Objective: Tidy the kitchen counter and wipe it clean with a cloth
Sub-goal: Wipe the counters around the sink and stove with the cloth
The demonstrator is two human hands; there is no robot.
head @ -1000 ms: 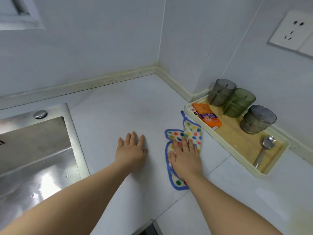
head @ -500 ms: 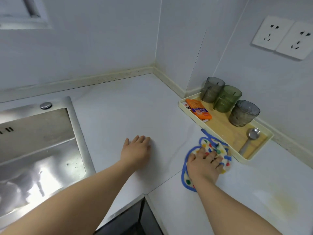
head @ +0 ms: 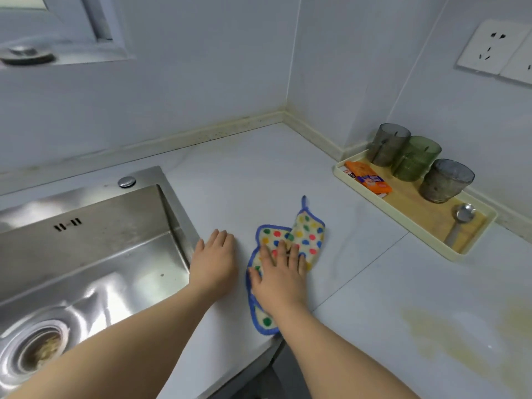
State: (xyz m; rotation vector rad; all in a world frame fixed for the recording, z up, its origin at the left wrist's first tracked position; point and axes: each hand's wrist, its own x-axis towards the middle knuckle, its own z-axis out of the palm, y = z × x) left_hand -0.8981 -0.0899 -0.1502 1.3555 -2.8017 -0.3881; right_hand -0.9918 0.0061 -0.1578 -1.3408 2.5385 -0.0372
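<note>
Near right of the desk (head: 244, 174): yellowish stain (head: 449, 341), not wiped, well apart from the cloth.

Cloth (head: 305, 234) (polka-dot, blue trim) lies flat mid-desk. Its near end reaches the front edge. Long axis runs from the front edge away and slightly right, with the hang loop pointing at the far corner.

Right hand (head: 280, 279): flat on the cloth's middle, fingers straight and spread, palm pressing down. It is not gripping, just pinning the cloth to push it.

Left hand (head: 214, 260): also flat, fingers straight, bare on the desk just left of the cloth and right beside the sink (head: 86, 240) rim. Holds nothing; looks like a brace.

Key relation: the stain sits to the right of the right hand and closer to the front edge, so roughly crosswise to the cloth's long axis. The right hand is the nearer one and already has the cloth. My read is that the next stroke is a sideways sweep right and towards the front.

Step judgement: tidying looks done, wiping is mid-way.

Far right edge, against the wall: tray (head: 457, 255) with a spoon (head: 460, 220), an orange packet (head: 368, 180) and three tumblers (head: 417, 159). It is apart from the cloth, but a wide rightward sweep could bump its rim.
</note>
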